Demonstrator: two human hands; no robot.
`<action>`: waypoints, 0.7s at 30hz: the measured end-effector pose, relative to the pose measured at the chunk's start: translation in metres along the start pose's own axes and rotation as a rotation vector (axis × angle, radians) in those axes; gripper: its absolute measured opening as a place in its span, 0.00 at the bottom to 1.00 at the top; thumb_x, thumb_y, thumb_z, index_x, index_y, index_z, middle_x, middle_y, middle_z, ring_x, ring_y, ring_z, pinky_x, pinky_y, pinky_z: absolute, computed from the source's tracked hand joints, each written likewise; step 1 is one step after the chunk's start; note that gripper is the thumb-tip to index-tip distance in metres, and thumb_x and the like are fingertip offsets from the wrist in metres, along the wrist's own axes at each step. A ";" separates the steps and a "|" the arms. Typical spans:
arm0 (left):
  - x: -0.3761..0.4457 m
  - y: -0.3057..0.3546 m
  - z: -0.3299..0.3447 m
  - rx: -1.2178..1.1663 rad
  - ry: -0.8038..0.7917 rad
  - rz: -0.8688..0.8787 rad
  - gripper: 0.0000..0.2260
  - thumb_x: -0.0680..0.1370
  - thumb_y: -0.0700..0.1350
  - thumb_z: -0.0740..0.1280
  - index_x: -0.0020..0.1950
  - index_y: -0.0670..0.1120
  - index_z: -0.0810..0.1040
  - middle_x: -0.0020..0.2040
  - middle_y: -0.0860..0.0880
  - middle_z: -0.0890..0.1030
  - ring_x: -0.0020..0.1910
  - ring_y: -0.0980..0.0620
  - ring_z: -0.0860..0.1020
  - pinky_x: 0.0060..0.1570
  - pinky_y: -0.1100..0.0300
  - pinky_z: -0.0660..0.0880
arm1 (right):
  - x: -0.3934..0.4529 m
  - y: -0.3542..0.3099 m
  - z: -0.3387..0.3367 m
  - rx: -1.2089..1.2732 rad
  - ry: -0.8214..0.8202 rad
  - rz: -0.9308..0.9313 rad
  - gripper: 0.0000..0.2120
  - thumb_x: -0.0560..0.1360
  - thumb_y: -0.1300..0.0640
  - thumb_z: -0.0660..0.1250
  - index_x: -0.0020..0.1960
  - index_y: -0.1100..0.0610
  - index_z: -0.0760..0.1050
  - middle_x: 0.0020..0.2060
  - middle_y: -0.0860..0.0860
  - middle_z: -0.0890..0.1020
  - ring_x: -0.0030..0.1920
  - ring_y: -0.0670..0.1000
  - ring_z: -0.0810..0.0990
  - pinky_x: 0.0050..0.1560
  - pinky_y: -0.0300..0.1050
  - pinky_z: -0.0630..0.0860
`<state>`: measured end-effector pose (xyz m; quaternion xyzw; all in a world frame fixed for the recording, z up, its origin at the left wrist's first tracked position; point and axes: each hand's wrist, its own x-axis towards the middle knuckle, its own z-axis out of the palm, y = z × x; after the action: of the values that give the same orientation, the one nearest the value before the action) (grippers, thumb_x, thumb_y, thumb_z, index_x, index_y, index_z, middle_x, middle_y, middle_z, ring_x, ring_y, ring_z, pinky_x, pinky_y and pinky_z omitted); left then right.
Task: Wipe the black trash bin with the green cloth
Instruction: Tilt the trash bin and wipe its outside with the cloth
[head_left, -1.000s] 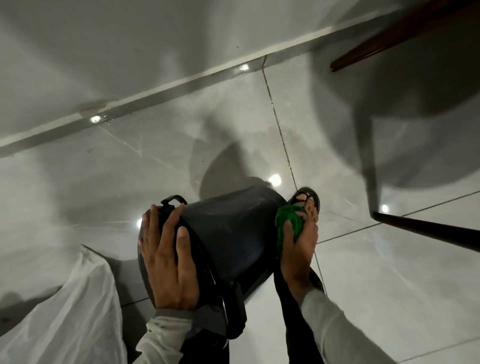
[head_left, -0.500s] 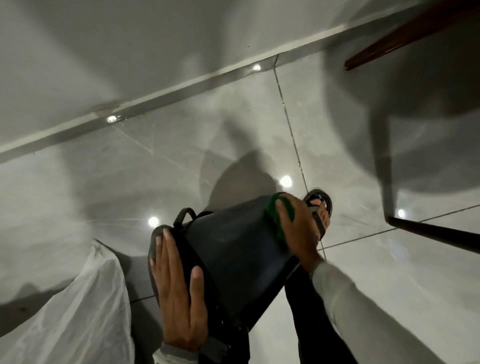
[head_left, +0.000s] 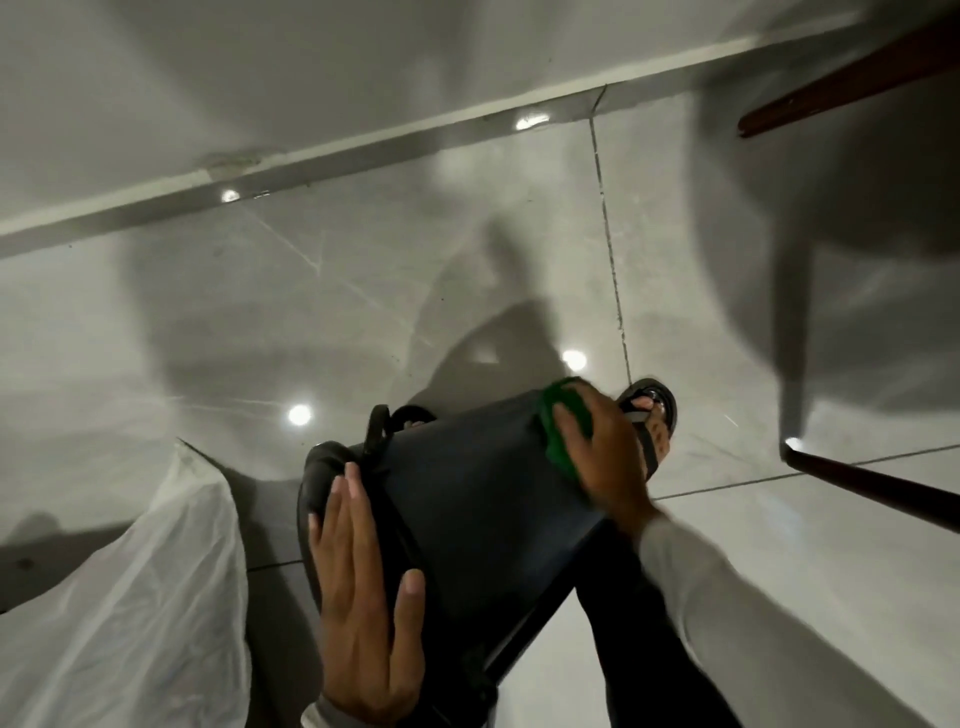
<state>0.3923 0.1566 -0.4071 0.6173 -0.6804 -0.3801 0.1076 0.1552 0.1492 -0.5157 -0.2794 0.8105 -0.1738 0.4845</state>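
The black trash bin (head_left: 467, 499) lies tilted on its side in front of me, its bottom end pointing away. My left hand (head_left: 363, 597) lies flat over its rim end, fingers spread, steadying it. My right hand (head_left: 602, 452) presses the crumpled green cloth (head_left: 561, 431) against the bin's wall near the far bottom edge. Much of the cloth is covered by my fingers. A black handle loop (head_left: 376, 428) sticks up at the rim side.
A white plastic bag (head_left: 130, 597) lies on the grey tiled floor at the left. My sandalled foot (head_left: 654, 421) rests just beyond the bin. Dark chair legs (head_left: 872, 488) stand at the right, and a wall skirting (head_left: 363, 150) runs across the back.
My right hand slid the green cloth from the bin's right side up onto its upper wall near the far end. My left hand flattened and shifted along the rim; the view drifted slightly.
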 end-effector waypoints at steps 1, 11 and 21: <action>-0.001 0.000 -0.001 0.007 -0.003 0.004 0.33 0.85 0.60 0.49 0.85 0.43 0.51 0.87 0.46 0.55 0.87 0.44 0.53 0.86 0.45 0.46 | 0.021 -0.006 -0.002 -0.020 -0.044 0.070 0.18 0.83 0.56 0.69 0.71 0.61 0.77 0.67 0.61 0.82 0.69 0.63 0.80 0.73 0.53 0.74; -0.005 0.000 -0.004 0.041 -0.005 -0.005 0.35 0.85 0.63 0.45 0.83 0.38 0.53 0.87 0.43 0.54 0.87 0.44 0.50 0.84 0.37 0.46 | -0.073 -0.038 0.010 0.122 -0.340 -0.439 0.15 0.79 0.52 0.68 0.66 0.48 0.78 0.64 0.49 0.82 0.66 0.47 0.81 0.70 0.44 0.77; -0.006 -0.011 -0.004 0.020 0.021 -0.022 0.31 0.86 0.56 0.48 0.83 0.37 0.53 0.86 0.42 0.54 0.87 0.44 0.50 0.84 0.36 0.47 | -0.023 -0.098 0.062 0.050 -0.379 -0.272 0.15 0.79 0.51 0.68 0.64 0.46 0.83 0.66 0.46 0.85 0.68 0.49 0.82 0.73 0.47 0.75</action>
<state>0.4043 0.1617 -0.4098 0.6296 -0.6761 -0.3681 0.1044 0.2466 0.0865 -0.4749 -0.4017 0.6553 -0.2019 0.6070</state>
